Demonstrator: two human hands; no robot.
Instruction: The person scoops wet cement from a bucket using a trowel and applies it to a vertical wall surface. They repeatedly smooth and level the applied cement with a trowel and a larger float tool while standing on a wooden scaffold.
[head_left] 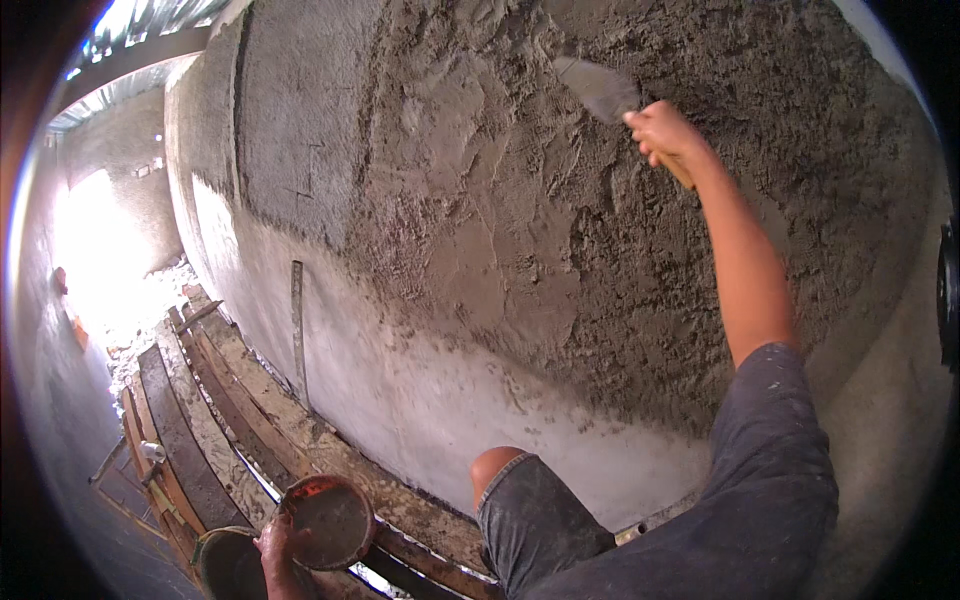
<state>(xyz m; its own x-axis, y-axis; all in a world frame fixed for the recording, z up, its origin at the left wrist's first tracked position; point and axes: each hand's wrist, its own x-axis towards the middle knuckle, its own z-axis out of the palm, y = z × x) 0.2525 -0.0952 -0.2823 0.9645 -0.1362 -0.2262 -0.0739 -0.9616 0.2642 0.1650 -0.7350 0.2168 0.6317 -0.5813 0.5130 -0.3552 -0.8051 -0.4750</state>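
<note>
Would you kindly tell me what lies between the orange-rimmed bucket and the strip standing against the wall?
In the head view, mortar-smeared planks lie between the bucket and the foot of the strip.

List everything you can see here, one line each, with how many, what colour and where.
Wall: one, pale below, across the centre
Mortar coat: one, grey-brown, on the wall's upper part
Trowel: one, grey and brown, at the mortar coat
Red-rimmed bucket: one, reddish, lower left
Grey mix: one lot, grey, inside the red-rimmed bucket
Dark bucket: one, dark, left of that
Planks: several, brown and grey, lower left
Bar: one, grey, upright by the wall
Roofing: count unclear, silvery, upper left
Right hand: one, bare, around the trowel
Left hand: one, bare, at the red-rimmed bucket's left edge
Shorts: one pair, dark grey, lower centre
</note>
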